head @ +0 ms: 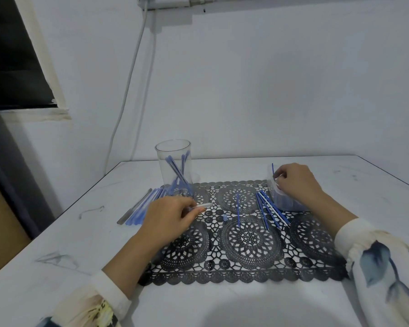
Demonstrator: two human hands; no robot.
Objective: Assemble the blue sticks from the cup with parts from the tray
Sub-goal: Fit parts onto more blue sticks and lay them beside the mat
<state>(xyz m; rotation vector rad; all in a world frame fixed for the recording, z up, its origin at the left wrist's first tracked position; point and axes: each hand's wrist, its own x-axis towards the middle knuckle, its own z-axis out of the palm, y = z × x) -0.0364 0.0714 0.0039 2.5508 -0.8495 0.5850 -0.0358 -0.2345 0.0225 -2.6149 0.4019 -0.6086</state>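
A: Both hands are over the black lace mat (246, 239), so take that as our marker. The left hand (168, 215) sits on the mat's left edge, fingers curled, thumb and fingertips pinching a pale tube (204, 205) that pokes out toward the mat's middle.

B: And the right hand (295, 182) is up at the far right corner of the mat, over the clear tray (291, 204). Its fingers are bunched tight, nipping a thin blue stick (272, 169) that stands nearly upright above the knuckles.

A: The cup (174, 168), clear and upright, is at the mat's far left corner, with blue sticks (177, 173) leaning crossed inside it.

B: On the mat itself, a loose bundle of sticks (269, 211) lies slanted just inside the right side, next to the tray.

A: There's a single stick (238, 211) dead centre, pointing away from the person, and a small blue cap (225, 217) just left of it.

B: Off the mat's left edge, a row of pens (139, 208) lies side by side on the white worktop (80, 256).

A: What's in the tray? Something bluish, but I can't make it out.
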